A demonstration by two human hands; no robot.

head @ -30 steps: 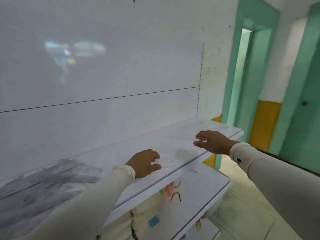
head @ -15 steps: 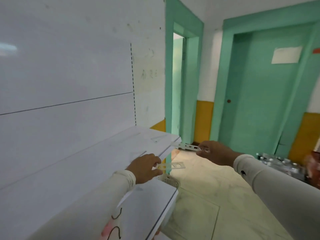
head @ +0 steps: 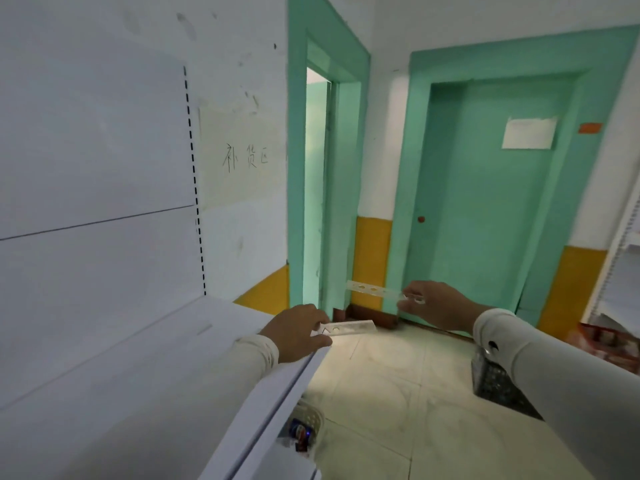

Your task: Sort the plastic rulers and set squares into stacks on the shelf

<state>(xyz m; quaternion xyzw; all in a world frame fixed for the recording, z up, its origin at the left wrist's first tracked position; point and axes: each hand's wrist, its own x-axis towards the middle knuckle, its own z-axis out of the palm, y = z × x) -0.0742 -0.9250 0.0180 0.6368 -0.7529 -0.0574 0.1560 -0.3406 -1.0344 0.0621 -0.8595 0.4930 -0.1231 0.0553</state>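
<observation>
My left hand (head: 299, 332) grips one end of a clear plastic ruler (head: 349, 329) with cut-out shapes. That ruler sticks out to the right past the corner of the white shelf (head: 145, 368). My right hand (head: 434, 304) pinches a second clear ruler (head: 372, 290) by its right end and holds it level in the air, beyond the shelf's end and above the floor. Both rulers are off the shelf surface. No set squares or stacks show in this view.
The shelf's front edge (head: 277, 393) runs down to the lower middle, with a white basket (head: 306, 426) of small items below it. A dark crate (head: 498, 386) sits on the tiled floor at right. Green doors (head: 485, 209) stand ahead.
The view has swung right, from the shelf top to its right end and the doors. Both hands have lifted their rulers off the shelf and carried them past its edge.
</observation>
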